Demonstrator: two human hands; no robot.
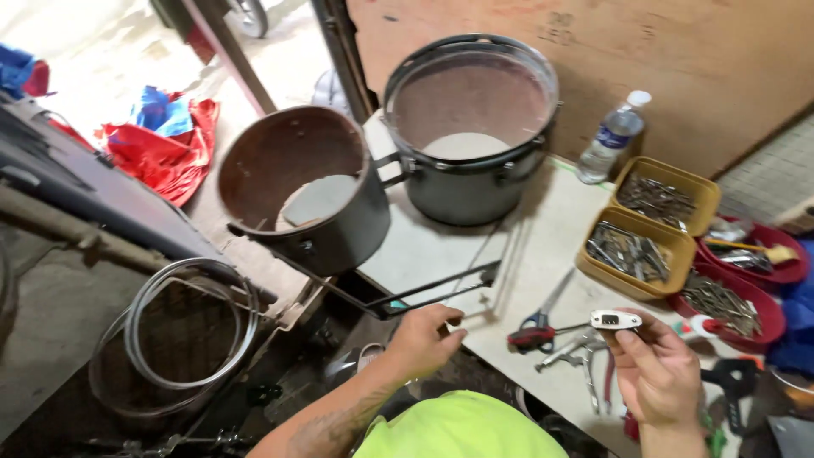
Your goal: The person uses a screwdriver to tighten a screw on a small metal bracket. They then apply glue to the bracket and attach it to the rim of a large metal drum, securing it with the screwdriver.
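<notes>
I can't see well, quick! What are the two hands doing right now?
Left hand: closed, pinching a thin metal rod at the table edge.
Right hand: closed, holding a small white metal bracket between its fingers.

Seen from a camera worn on the person's head, angled steeply down and slightly forward: the worktop [543, 246] fills the close foreground at arm's reach, the floor [51, 339] falls away left, a plywood wall [678, 59] closes the top.

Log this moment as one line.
left hand: pinching thin rod | right hand: holding small metal lug | drum shell: on table
</notes>
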